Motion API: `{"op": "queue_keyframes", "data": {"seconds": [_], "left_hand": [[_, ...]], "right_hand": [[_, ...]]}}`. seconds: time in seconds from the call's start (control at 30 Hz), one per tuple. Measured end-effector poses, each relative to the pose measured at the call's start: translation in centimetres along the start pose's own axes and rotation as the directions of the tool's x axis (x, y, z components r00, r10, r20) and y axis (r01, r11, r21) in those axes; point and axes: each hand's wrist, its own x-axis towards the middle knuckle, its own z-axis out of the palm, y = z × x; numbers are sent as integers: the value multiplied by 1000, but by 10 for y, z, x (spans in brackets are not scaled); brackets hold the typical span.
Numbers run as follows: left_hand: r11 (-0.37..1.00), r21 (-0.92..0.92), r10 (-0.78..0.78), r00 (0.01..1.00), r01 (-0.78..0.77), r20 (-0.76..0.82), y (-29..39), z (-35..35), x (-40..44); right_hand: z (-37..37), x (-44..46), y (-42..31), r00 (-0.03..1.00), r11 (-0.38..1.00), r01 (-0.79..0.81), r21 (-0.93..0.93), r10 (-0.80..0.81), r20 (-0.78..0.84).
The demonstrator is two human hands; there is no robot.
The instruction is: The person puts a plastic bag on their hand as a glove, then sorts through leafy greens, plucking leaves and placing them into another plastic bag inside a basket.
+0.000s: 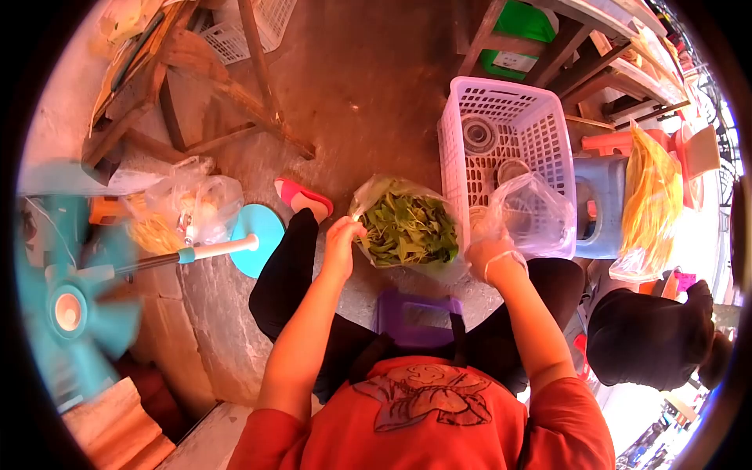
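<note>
Between my hands, a clear plastic bag of green leafy vegetables (409,229) lies with its mouth spread. My left hand (342,241) is closed on the bag's left rim. Over at its right side, my right hand (487,257) is curled with plastic between the fingers; whether that is the rim of the greens bag or the second bag is hard to see. That second clear plastic bag (536,210) drapes over the near end of a light purple crate (501,88), against my right hand. Round objects show inside the crate.
A purple stool (415,313) stands between my legs. To the left are a turquoise fan (69,312), its turquoise round base (258,239) and some plastic bags (200,205). On the right are a blue stool (601,205), a yellow bundle (652,196) and a dark-clothed person (646,337). Wooden frames stand ahead.
</note>
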Motion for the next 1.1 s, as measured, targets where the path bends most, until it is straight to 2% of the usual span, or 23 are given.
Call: {"op": "queue_keyframes", "data": {"seconds": [0.07,0.13,0.2,0.3,0.33,0.37,0.43,0.47,0.5,0.53,0.57,0.6,0.63,0.67,0.7,0.73,0.83,0.87,0.97,1.03,1.07,1.1], "left_hand": [[996,-93,-13,1000,11,-21,-10,3,-6],[977,-215,-2,1000,-3,-20,-9,10,-13],[958,-286,-1,1000,0,-7,-3,16,-16],[932,-359,-25,999,40,46,1,8,-6],[923,-379,-41,997,63,67,-2,2,-2],[917,-395,-76,997,57,-32,-6,-4,4],[957,-288,-95,975,34,-203,-8,-22,13],[983,-180,-76,956,24,-285,-10,-29,15],[998,-63,-28,935,6,-353,-12,-33,17],[972,207,189,889,-110,-417,-19,-32,16],[863,466,408,813,-194,-417,-25,-30,14],[818,532,457,809,-219,-370,-18,-18,4],[767,595,500,806,-241,-318,-2,1,-14],[837,470,430,867,-280,-250,15,21,-30],[865,386,411,893,-320,-183,4,28,-34],[861,394,411,896,-322,-166,-1,37,-39],[902,325,335,935,-284,-114,-5,55,-50],[904,313,334,938,-290,-95,-6,61,-51],[912,367,265,946,-182,-189,-26,62,-29],[896,388,225,974,-215,21,-7,55,-19],[866,486,133,991,-115,-4,4,54,-18],[870,447,241,970,-206,-21,6,56,-18]], "right_hand": [[-60,-18,-27,998,998,-56,-37,56,2],[-72,-5,-45,991,989,-1,145,21,-135],[-37,44,-64,925,974,183,134,-124,-360],[-2,102,-100,949,999,4,-34,-14,-315],[22,121,-94,899,998,-19,-66,-12,-437],[32,124,-85,877,998,-21,65,49,-478],[45,121,-70,831,950,-5,313,178,-527],[51,114,-67,715,870,84,486,287,-638],[53,108,-63,743,715,194,671,340,-576],[54,102,-59,779,510,282,813,373,-504],[53,97,-54,817,268,345,899,386,-429],[44,85,-49,863,194,302,933,360,-354],[45,83,-46,895,-101,360,928,317,-313],[49,82,-46,923,-390,370,843,258,-285],[50,81,-45,942,-644,333,689,186,-280],[45,74,-46,949,-683,300,666,138,-285],[47,73,-56,931,-565,339,752,87,-354],[49,69,-59,899,-409,430,805,107,-425],[38,56,-69,893,-106,451,886,70,-445],[34,52,-72,890,-70,454,888,73,-449],[34,52,-72,889,-44,456,889,75,-452],[33,53,-70,887,-15,458,889,76,-456]]}}
